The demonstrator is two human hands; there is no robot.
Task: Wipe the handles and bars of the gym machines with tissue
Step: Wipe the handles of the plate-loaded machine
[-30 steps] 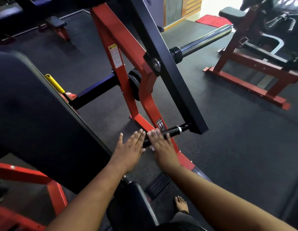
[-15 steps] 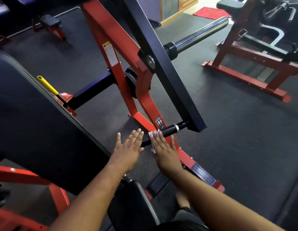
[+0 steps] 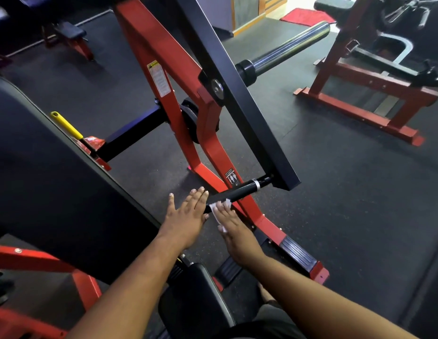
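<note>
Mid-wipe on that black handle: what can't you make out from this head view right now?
- Near end of the black handle: covered by the right hand and the tissue.
- Tissue: mostly under the right fingers; only white edges show.
- Whether the left hand touches the handle: its fingertips hide the spot.
- Warning label text: too small to read.
- Back pad: cut off by the left edge.

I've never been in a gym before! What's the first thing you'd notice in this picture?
The big red frame of the machine rises through the middle, crossed by a long black arm. Low in the centre, two bare hands reach out: the right hand presses a white tissue on the black handle, and the left hand lies flat beside it. A shiny silver bar sticks out at upper right.
</note>
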